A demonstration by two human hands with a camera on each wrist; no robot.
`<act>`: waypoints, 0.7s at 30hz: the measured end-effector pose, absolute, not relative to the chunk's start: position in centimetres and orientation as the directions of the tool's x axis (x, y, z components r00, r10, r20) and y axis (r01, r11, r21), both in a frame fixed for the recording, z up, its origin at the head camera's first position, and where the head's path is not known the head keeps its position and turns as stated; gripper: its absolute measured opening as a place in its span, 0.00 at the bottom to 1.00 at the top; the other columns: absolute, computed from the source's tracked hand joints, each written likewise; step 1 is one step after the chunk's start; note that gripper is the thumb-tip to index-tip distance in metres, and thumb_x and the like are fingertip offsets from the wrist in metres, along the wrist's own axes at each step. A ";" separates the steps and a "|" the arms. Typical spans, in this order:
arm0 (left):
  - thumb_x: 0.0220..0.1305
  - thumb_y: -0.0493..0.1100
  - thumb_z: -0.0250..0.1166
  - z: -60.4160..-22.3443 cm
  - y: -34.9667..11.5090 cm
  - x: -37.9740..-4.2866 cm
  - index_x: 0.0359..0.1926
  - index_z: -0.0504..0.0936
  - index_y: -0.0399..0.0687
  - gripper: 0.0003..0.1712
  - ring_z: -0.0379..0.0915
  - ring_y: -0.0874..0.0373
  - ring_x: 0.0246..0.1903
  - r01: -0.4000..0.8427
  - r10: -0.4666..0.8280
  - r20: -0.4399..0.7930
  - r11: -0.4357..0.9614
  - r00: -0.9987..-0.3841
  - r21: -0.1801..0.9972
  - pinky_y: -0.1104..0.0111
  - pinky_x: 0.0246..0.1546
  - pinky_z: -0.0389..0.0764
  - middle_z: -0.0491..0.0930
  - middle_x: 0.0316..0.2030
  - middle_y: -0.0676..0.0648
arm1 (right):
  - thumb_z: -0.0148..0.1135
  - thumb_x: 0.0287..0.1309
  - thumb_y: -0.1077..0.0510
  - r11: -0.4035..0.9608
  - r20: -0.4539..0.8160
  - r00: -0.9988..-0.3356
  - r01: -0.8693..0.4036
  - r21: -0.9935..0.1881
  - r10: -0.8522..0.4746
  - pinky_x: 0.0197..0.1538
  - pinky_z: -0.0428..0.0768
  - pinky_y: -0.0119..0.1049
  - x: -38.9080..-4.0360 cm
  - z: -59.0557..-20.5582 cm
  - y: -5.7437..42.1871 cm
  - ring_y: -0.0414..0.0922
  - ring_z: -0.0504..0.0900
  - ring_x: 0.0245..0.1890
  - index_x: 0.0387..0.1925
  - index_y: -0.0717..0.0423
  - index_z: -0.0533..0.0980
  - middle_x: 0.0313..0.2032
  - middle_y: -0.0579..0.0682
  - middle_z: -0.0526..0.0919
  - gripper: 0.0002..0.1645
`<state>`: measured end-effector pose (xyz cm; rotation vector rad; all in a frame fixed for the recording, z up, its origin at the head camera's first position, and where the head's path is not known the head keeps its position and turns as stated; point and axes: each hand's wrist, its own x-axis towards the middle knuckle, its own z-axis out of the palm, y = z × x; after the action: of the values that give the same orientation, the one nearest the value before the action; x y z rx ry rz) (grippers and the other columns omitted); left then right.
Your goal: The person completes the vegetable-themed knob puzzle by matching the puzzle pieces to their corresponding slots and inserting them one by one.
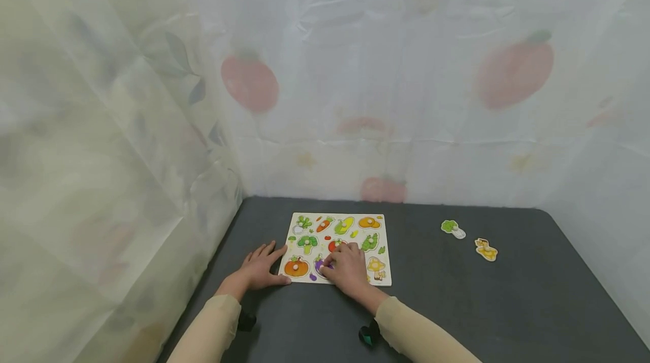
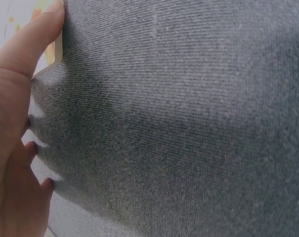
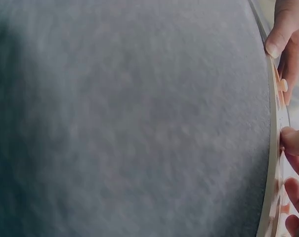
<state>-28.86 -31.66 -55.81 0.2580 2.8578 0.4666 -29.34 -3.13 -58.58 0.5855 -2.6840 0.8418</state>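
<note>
A vegetable peg-puzzle board (image 1: 387, 270) lies on the dark table. My left hand (image 1: 260, 268) rests at its left edge with fingers spread, the thumb touching the near left corner; the left wrist view shows that thumb (image 2: 38, 37) on the board's edge. Over the board's near middle, my right hand (image 1: 349, 268) pinches the purple eggplant piece (image 1: 318, 265) at its knob. The eggplant is partly covered by the fingers. Pumpkin (image 1: 296, 267), broccoli (image 1: 307, 244), tomato (image 1: 333, 246) and mushroom (image 1: 376, 265) pictures surround it.
To the right of the board, a green-and-white leafy vegetable piece (image 1: 453, 228) and a yellow-brown piece (image 1: 486, 250) lie on the grey-black tabletop (image 1: 426, 301). Pale printed curtains (image 1: 386, 97) hang behind and at the sides.
</note>
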 end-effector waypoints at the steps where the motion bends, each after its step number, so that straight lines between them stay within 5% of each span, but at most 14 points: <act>1: 0.54 0.73 0.72 -55.5 -31.5 -28.8 0.80 0.61 0.57 0.59 0.41 0.33 0.77 0.133 0.208 -0.205 0.934 -0.956 0.330 0.33 0.72 0.42 0.49 0.79 0.37 | 0.76 0.54 0.43 0.746 0.356 -0.884 -0.452 -0.488 -0.303 0.45 0.70 0.46 -29.5 -58.6 -3.1 0.47 0.70 0.45 0.25 0.39 0.88 0.34 0.40 0.76 0.09; 10: 0.56 0.69 0.73 -53.4 -30.6 -28.0 0.80 0.60 0.54 0.57 0.43 0.32 0.76 0.126 0.205 -0.235 0.942 -0.950 0.310 0.32 0.71 0.45 0.50 0.79 0.35 | 0.72 0.60 0.49 0.614 0.330 -0.909 -0.415 -0.671 -0.254 0.57 0.72 0.56 -30.8 -56.9 -0.6 0.52 0.73 0.53 0.33 0.41 0.90 0.41 0.42 0.83 0.04; 21: 0.56 0.74 0.69 -54.2 -31.1 -28.2 0.81 0.58 0.52 0.60 0.40 0.30 0.76 0.148 0.237 -0.238 0.929 -0.942 0.340 0.32 0.71 0.41 0.47 0.79 0.33 | 0.71 0.62 0.50 0.589 0.316 -0.915 -0.403 -0.701 -0.251 0.59 0.70 0.56 -30.9 -56.1 2.0 0.51 0.72 0.54 0.38 0.43 0.90 0.43 0.42 0.83 0.06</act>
<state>-28.19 -31.11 -54.18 0.2856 2.8110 0.4643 -30.85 1.96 -56.12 0.5477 -2.6328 1.2307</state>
